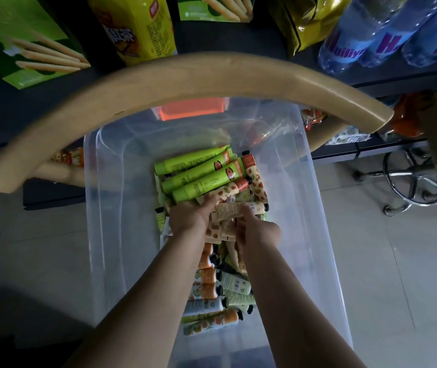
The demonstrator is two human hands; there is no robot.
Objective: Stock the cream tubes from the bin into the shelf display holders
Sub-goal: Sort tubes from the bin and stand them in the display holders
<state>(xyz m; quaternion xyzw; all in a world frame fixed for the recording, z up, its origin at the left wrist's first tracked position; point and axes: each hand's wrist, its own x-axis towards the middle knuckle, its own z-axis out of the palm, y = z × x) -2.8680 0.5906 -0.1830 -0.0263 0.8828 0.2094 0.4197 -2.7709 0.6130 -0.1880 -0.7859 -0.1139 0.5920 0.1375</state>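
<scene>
A clear plastic bin (105, 208) stands on the floor below me, holding several cream tubes. Three bright green tubes (198, 176) lie at the far end, patterned cream and orange tubes (212, 288) nearer me. Both my hands reach down into the pile. My left hand (189, 215) lies palm down on the tubes, fingers reaching toward the green ones. My right hand (255, 229) has its fingers curled round a beige printed tube (232, 211), thumb on top. Shelf display holders are not visible.
A tan shelf edge (198, 75) arcs across above the bin. On the dark shelf behind stand green biscuit-stick boxes (26, 49), a yellow drink carton (137, 27), a gold bag (305, 19) and water bottles (387, 35). A chrome stool base (413, 181) stands on the tiled floor at right.
</scene>
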